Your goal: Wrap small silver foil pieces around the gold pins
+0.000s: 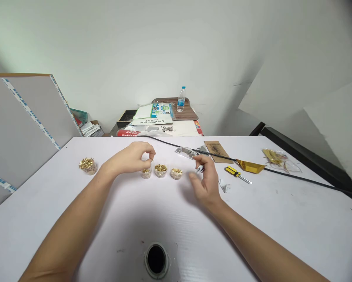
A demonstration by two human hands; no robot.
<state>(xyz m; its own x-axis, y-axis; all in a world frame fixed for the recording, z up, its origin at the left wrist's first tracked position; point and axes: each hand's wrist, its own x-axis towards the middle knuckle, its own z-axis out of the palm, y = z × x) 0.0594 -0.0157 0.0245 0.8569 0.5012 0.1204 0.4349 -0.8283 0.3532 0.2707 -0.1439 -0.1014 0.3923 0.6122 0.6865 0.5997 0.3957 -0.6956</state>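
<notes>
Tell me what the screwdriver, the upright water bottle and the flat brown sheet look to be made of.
Screwdriver: yellow-and-black handle, probably plastic; shaft likely bare steel, from its silvery shine.
Water bottle: probably clear, glossy plastic, since the wall behind shows through; blue cap likely plastic too.
Brown sheet: matte, perhaps kraft paper or thin card, judging by its dull tan colour.

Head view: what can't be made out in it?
All in the head view:
Small gold-coloured sliver at the fingertips of the left hand: too small to tell its shape.
Whitish object by the right hand: partly hidden by the fingers.
Clear round plastic cup below the left hand: rim partly hidden by fingers.
Brown rectangular card: markings too blurred to read.
Grey partition: cut off by left edge.
</notes>
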